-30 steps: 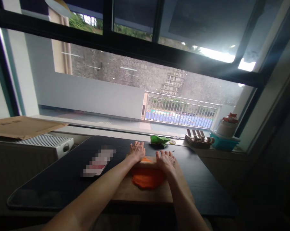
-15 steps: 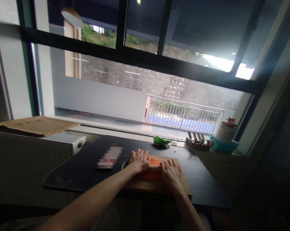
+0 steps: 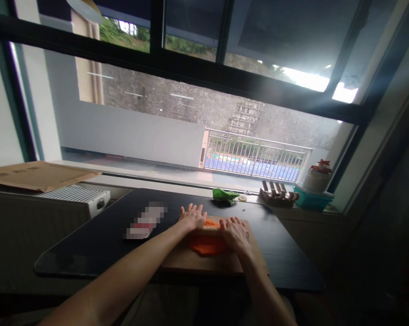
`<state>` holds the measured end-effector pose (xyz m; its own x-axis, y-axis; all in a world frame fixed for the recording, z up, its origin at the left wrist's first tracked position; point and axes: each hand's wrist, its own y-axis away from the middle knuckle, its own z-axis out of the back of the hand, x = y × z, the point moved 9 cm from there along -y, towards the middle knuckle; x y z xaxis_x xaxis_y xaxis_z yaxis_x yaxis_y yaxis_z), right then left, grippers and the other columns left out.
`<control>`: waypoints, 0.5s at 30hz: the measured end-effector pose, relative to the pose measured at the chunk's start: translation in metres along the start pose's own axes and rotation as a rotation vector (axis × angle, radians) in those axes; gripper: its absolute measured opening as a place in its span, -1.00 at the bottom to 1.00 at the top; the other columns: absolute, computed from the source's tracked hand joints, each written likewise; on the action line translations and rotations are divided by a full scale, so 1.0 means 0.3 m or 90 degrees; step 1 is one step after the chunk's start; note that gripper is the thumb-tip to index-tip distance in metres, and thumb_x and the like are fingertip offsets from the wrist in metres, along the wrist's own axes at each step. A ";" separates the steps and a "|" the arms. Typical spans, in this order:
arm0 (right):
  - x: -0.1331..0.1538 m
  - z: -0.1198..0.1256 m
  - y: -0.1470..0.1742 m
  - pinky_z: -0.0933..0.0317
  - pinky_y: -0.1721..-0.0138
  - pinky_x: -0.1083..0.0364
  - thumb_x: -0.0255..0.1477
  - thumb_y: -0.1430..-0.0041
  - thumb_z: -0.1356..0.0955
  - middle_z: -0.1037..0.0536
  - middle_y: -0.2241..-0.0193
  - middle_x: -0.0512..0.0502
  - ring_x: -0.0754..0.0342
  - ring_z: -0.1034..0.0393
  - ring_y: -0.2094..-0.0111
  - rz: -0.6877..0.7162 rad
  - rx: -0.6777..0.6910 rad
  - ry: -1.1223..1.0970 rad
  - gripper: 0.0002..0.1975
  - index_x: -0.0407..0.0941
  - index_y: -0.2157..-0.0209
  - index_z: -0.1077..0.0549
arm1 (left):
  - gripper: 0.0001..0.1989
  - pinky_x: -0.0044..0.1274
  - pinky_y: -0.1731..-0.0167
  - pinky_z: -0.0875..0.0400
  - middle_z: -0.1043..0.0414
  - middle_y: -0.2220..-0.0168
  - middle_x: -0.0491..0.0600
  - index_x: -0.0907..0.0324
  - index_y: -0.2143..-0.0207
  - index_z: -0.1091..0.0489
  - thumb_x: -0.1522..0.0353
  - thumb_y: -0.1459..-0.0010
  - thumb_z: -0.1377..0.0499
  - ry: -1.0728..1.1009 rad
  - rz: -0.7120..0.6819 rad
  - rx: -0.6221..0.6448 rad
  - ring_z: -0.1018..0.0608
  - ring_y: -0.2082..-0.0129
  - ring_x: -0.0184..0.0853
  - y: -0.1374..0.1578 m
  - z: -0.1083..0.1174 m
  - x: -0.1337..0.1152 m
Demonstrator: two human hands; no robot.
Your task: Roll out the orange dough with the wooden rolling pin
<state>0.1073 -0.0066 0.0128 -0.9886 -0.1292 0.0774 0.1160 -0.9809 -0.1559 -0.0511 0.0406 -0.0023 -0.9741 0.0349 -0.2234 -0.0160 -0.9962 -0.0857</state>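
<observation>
An orange sheet of what looks like dough (image 3: 209, 246) lies flat on a wooden board (image 3: 180, 261). Across it runs a pale rolling pin (image 3: 207, 230), its two ends covered by my hands. My left hand (image 3: 192, 218) rests palm down over the left end, fingers stretched forward and a little spread. Over the right end lies my right hand (image 3: 235, 233), also with its fingers extended rather than wrapped round. Orange dough shows on both the near and far side of the pin.
The board sits on a black table (image 3: 89, 249). A blurred-out flat object (image 3: 145, 222) lies left of it. Behind are a green cloth (image 3: 225, 195) and a tape roll (image 3: 242, 198). On the sill stand a brown rack (image 3: 278, 194) and a teal box (image 3: 313, 199).
Both hands and the rolling pin have moved forward over the dough, baring more orange on the near side. The camera view has shifted slightly.
</observation>
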 end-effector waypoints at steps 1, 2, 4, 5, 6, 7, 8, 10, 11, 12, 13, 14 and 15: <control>-0.002 0.001 0.025 0.09 -0.14 0.01 -0.25 -0.33 0.00 -0.41 -0.05 -0.19 -0.03 -0.13 -0.16 0.001 -0.010 -0.006 -0.51 -0.11 0.09 -0.46 | -0.38 -0.03 -0.16 0.14 -0.08 -0.26 0.10 0.18 -0.24 -0.05 0.11 -0.21 0.23 0.000 -0.007 0.004 -0.04 -0.27 -0.06 0.020 -0.004 -0.004; -0.004 0.001 0.052 0.12 -0.16 0.02 -0.25 -0.34 0.01 -0.40 -0.06 -0.19 -0.03 -0.12 -0.17 0.003 -0.019 -0.010 -0.49 -0.13 0.09 -0.45 | -0.38 -0.03 -0.16 0.15 -0.07 -0.27 0.10 0.17 -0.25 -0.05 0.10 -0.22 0.23 -0.002 -0.014 0.005 -0.03 -0.28 -0.07 0.043 -0.006 -0.009; -0.006 0.000 0.106 0.19 -0.19 0.04 -0.27 -0.34 0.01 -0.36 -0.10 -0.22 -0.02 -0.08 -0.19 0.007 -0.043 -0.010 -0.48 -0.19 0.00 -0.41 | -0.40 -0.05 -0.17 0.17 -0.07 -0.27 0.09 0.15 -0.24 -0.07 0.10 -0.23 0.23 -0.006 -0.030 -0.006 -0.03 -0.28 -0.07 0.095 -0.004 -0.019; -0.008 0.000 0.132 0.22 -0.20 0.05 -0.28 -0.34 0.00 -0.32 -0.13 -0.23 -0.02 -0.05 -0.21 0.009 -0.056 -0.006 -0.48 -0.23 -0.06 -0.36 | -0.41 -0.07 -0.18 0.18 -0.08 -0.26 0.08 0.14 -0.23 -0.09 0.11 -0.23 0.23 -0.010 -0.040 -0.015 -0.04 -0.28 -0.08 0.122 -0.002 -0.025; -0.008 -0.001 0.156 0.23 -0.21 0.05 -0.29 -0.33 0.00 -0.27 -0.16 -0.25 -0.02 -0.01 -0.23 0.011 -0.069 -0.001 -0.47 -0.27 -0.12 -0.29 | -0.42 -0.09 -0.18 0.18 -0.09 -0.26 0.07 0.13 -0.23 -0.10 0.12 -0.24 0.23 -0.014 -0.050 -0.025 -0.04 -0.28 -0.10 0.148 0.001 -0.030; -0.007 -0.002 0.176 0.25 -0.22 0.05 -0.29 -0.33 -0.02 -0.22 -0.19 -0.26 -0.03 0.03 -0.25 0.014 -0.081 0.006 -0.46 -0.31 -0.16 -0.23 | -0.44 -0.11 -0.19 0.19 -0.10 -0.26 0.06 0.12 -0.22 -0.11 0.13 -0.24 0.22 -0.018 -0.060 -0.033 -0.04 -0.28 -0.12 0.171 0.003 -0.036; -0.006 -0.002 0.193 0.25 -0.22 0.04 -0.29 -0.32 -0.03 -0.18 -0.21 -0.27 -0.04 0.06 -0.26 0.017 -0.090 0.012 -0.45 -0.33 -0.19 -0.18 | -0.45 -0.13 -0.20 0.20 -0.10 -0.26 0.06 0.12 -0.22 -0.11 0.14 -0.25 0.22 -0.021 -0.068 -0.038 -0.05 -0.28 -0.13 0.190 0.005 -0.040; -0.002 -0.003 0.208 0.24 -0.22 0.03 -0.29 -0.32 -0.03 -0.15 -0.22 -0.30 -0.07 0.06 -0.26 0.017 -0.094 0.016 -0.43 -0.36 -0.21 -0.14 | -0.44 -0.15 -0.20 0.21 -0.10 -0.26 0.06 0.14 -0.22 -0.12 0.14 -0.25 0.22 -0.028 -0.078 -0.038 -0.04 -0.28 -0.14 0.211 0.006 -0.045; -0.002 -0.003 0.207 0.21 -0.21 0.02 -0.28 -0.32 -0.04 -0.16 -0.21 -0.32 -0.09 0.04 -0.25 0.012 -0.090 0.014 -0.43 -0.37 -0.20 -0.15 | -0.44 -0.15 -0.20 0.22 -0.10 -0.26 0.06 0.14 -0.22 -0.11 0.13 -0.25 0.22 -0.031 -0.078 -0.035 -0.03 -0.29 -0.14 0.212 0.006 -0.046; -0.002 -0.001 0.199 0.18 -0.20 0.00 -0.27 -0.31 -0.04 -0.20 -0.19 -0.34 -0.12 0.00 -0.23 0.005 -0.083 0.008 -0.43 -0.37 -0.18 -0.18 | -0.43 -0.14 -0.20 0.22 -0.10 -0.26 0.06 0.14 -0.22 -0.11 0.12 -0.25 0.23 -0.032 -0.075 -0.030 -0.03 -0.29 -0.13 0.207 0.006 -0.045; -0.002 0.002 0.185 0.15 -0.19 -0.01 -0.26 -0.31 -0.04 -0.25 -0.16 -0.35 -0.13 -0.05 -0.21 -0.002 -0.074 0.000 -0.43 -0.36 -0.15 -0.23 | -0.42 -0.13 -0.20 0.22 -0.09 -0.26 0.07 0.14 -0.23 -0.10 0.11 -0.25 0.24 -0.032 -0.071 -0.024 -0.02 -0.29 -0.12 0.196 0.006 -0.043; -0.003 0.005 0.167 0.11 -0.17 -0.02 -0.24 -0.31 -0.03 -0.31 -0.12 -0.35 -0.14 -0.11 -0.18 -0.007 -0.065 -0.010 -0.43 -0.33 -0.11 -0.29 | -0.40 -0.11 -0.19 0.21 -0.09 -0.26 0.08 0.15 -0.23 -0.09 0.09 -0.24 0.24 -0.030 -0.066 -0.018 -0.02 -0.29 -0.11 0.181 0.007 -0.041; -0.002 0.008 0.144 0.08 -0.15 -0.04 -0.23 -0.31 -0.02 -0.36 -0.08 -0.33 -0.14 -0.16 -0.15 -0.009 -0.056 -0.018 -0.44 -0.29 -0.07 -0.35 | -0.39 -0.10 -0.19 0.20 -0.08 -0.27 0.09 0.15 -0.23 -0.09 0.08 -0.24 0.25 -0.027 -0.062 -0.011 -0.01 -0.29 -0.10 0.163 0.007 -0.039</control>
<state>0.1130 -0.0493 0.0082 -0.9868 -0.1207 0.1079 0.0918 -0.9662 -0.2409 -0.0410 -0.0087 -0.0019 -0.9767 0.1283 -0.1720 -0.1081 -0.9866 -0.1224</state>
